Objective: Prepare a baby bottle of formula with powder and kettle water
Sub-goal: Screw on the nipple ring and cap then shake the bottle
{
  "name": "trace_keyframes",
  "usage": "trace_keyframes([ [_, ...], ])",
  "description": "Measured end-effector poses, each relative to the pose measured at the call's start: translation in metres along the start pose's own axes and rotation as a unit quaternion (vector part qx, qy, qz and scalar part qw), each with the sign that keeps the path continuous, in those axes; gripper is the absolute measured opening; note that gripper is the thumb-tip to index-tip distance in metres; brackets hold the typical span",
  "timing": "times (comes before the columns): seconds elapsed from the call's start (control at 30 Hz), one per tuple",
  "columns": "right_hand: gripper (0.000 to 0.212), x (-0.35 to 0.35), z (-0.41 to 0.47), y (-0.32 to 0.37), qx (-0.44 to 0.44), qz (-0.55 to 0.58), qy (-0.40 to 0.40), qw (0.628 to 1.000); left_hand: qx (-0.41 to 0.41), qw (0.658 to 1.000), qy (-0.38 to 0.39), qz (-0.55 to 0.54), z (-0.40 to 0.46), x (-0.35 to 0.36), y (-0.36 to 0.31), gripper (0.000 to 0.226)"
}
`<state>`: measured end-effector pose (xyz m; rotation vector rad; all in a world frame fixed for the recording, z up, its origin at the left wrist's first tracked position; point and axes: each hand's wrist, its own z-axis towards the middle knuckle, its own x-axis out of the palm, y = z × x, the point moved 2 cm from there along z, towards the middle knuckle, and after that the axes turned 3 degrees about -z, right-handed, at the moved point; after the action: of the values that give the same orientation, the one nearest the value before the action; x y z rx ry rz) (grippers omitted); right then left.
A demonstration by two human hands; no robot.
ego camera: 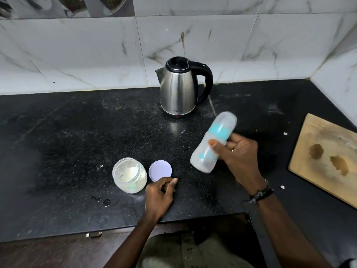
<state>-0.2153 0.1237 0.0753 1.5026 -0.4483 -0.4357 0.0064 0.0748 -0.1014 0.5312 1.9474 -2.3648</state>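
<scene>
Granite, black and flecked with pale specks, makes up the countertop [77,132], and its surface looks dusty, with a few wet spots near the front edge. The right hand [237,151] grips a baby bottle [212,144] around its middle, thumb pressed across the front; the bottle is cloudy translucent plastic with a teal collar and a clear domed cap, held tilted in the air above the counter, cap end pointing up and away. It is blurred, so I cannot tell what it contains. A ring sits on one finger and a dark band circles the wrist.

The left hand [160,194] rests on the counter with loosely curled fingers, holding nothing, its fingertips just beside a round, flat lavender lid [160,170]. Touching or nearly touching that lid stands an open, squat glass jar [129,176] smeared inside with white powder.

Farther back, a brushed steel kettle [178,88] with a black handle and lid stands upright near the marble-patterned wall tiles. To the right lies a worn, stained wooden board [326,157].
</scene>
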Motion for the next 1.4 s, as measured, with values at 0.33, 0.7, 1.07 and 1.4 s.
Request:
trace_keyframes([
  [0.33,0.032,0.007,0.002,0.000,0.001,-0.040,0.046,0.998,-0.008,1.000,0.002,-0.006,0.000,-0.001,0.000,0.017],
  [0.7,0.048,0.003,-0.002,-0.008,0.016,0.035,0.052,0.998,-0.011,1.000,0.011,0.008,0.000,0.000,-0.004,0.019],
  [1.07,0.043,0.004,0.003,-0.016,0.044,0.100,-0.008,0.994,0.001,1.000,-0.006,0.019,0.001,0.000,-0.008,0.020],
  [1.4,0.035,0.009,-0.001,-0.025,-0.007,-0.009,0.066,0.998,0.007,1.000,-0.003,0.005,0.001,-0.001,-0.007,0.015],
])
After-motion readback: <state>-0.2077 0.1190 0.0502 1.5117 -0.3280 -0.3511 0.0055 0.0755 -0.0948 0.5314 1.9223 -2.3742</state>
